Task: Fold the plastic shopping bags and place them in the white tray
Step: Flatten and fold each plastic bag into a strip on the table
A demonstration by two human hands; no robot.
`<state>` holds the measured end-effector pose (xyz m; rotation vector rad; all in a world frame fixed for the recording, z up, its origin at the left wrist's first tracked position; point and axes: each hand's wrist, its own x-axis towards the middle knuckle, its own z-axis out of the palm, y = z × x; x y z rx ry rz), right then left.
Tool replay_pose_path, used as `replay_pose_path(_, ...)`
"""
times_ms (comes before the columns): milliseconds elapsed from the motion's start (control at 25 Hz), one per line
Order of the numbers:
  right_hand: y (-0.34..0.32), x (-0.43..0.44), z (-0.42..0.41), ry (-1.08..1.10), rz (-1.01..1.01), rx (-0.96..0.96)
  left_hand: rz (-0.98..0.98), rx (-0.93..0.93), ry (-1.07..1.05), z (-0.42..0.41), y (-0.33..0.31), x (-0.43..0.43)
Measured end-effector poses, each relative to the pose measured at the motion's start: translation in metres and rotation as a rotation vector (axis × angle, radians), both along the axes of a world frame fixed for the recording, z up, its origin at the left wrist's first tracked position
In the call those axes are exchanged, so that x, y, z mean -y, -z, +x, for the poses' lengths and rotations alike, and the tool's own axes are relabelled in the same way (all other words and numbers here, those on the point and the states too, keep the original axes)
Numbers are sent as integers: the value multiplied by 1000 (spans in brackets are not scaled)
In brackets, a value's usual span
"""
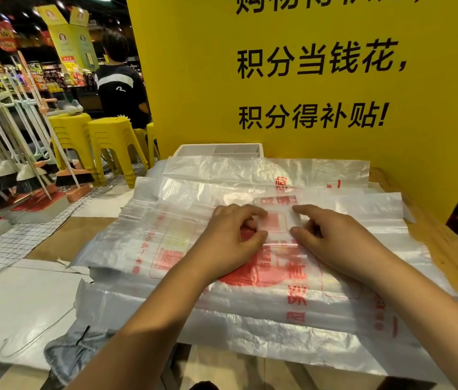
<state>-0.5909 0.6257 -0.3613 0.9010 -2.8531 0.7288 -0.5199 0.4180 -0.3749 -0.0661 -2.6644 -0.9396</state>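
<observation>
A stack of plastic bags [250, 305] is lying spread over the bench [442, 257]. On top, the left hand [230, 237] and right hand [332, 240] are each pinching an edge of a small folded bag [274, 224]. Beyond, the white tray [194, 150] is sitting against the yellow wall [194, 80].

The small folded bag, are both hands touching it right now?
Touching. The head view shows the left hand and the right hand pinching the small folded bag at its opposite side edges, atop the pile of flat bags.
</observation>
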Motion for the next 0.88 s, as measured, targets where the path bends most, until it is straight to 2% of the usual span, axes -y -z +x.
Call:
replay_pose_path(80, 3, -1, -1, 19, 54, -50, -64, 7, 14, -2, 2, 0)
replay_pose_path(200, 9, -4, -1, -20, -66, -92, -74, 26, 41, -3, 2, -2)
replay_pose_path(280, 11, -8, -3, -80, -78, -93, -75, 50, 59, -2, -1, -2)
replay_pose_path(480, 10, -10, -5, -230, 149, -43, -208, 153, 112, 2, -6, -5)
replay_pose_path(640, 5, -22, -12, -312, 336, 60, -361, 386, 190, 3, -24, 1)
replay_pose_path(720, 3, -27, -16, -338, 362, 90, -404, 447, 216, 3, -28, 4)
replay_pose_path(880, 8, -27, -21, -346, 334, 82, -385, 454, 234, -4, -27, 7)
